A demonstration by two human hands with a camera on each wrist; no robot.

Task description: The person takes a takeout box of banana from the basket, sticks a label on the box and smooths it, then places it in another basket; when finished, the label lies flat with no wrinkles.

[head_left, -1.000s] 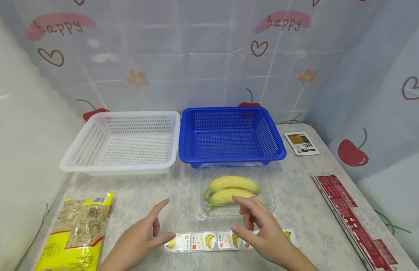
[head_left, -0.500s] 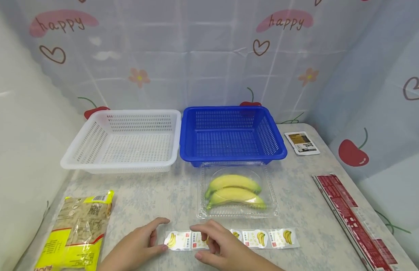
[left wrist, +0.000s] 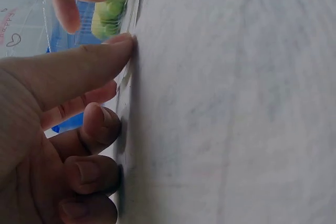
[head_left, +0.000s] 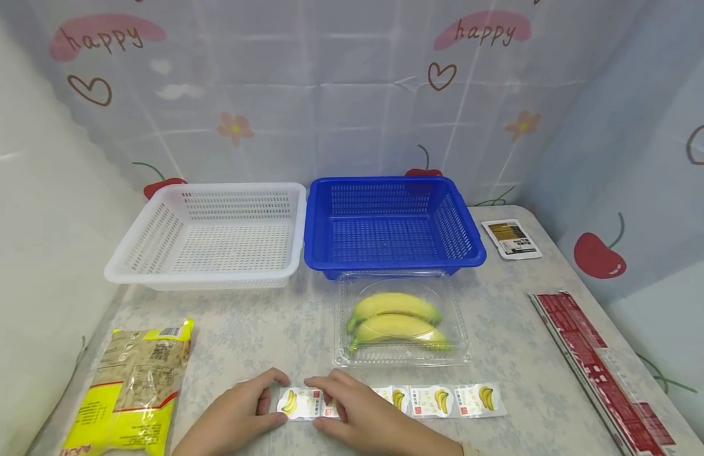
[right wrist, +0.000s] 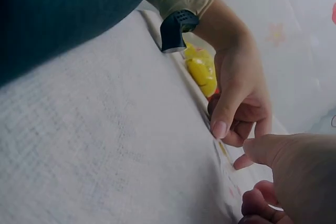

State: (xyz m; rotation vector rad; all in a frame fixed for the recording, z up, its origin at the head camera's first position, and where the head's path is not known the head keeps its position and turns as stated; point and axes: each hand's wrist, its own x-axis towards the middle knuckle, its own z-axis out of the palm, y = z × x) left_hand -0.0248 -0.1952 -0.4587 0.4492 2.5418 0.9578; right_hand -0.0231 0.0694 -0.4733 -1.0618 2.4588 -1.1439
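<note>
Both hands down at the near edge of the table (head_left: 261, 329), and here is the banana sticker strip (head_left: 437, 401), lying flat, running left to right near the middle! The left hand (head_left: 238, 408) is at the strip's left end, thumb and forefinger wide apart with a gap between them, the thumb tip right by the edge; the left wrist view shows its other fingers loosely bent. The right hand (head_left: 369, 411) comes in over the strip just beside it, thumb near and forefinger far, also spread wide, the palm covering part of the print; whether its tips touch the strip, I cannot tell. To the right of that hand, three banana pictures show.

Just beyond the strip sits a clear plastic clamshell box (head_left: 403, 361), two yellow bananas (head_left: 397, 329) inside with greenish ends. Behind it stands the blue basket (head_left: 394, 261), the white basket (head_left: 198, 278) at its left. Over on the left lies a yellow-and-brown packet (head_left: 130, 380); far right, a small white-edged packet (head_left: 511, 239), and nearer on the right a long red-and-white carton (head_left: 605, 373), set at a slant.
</note>
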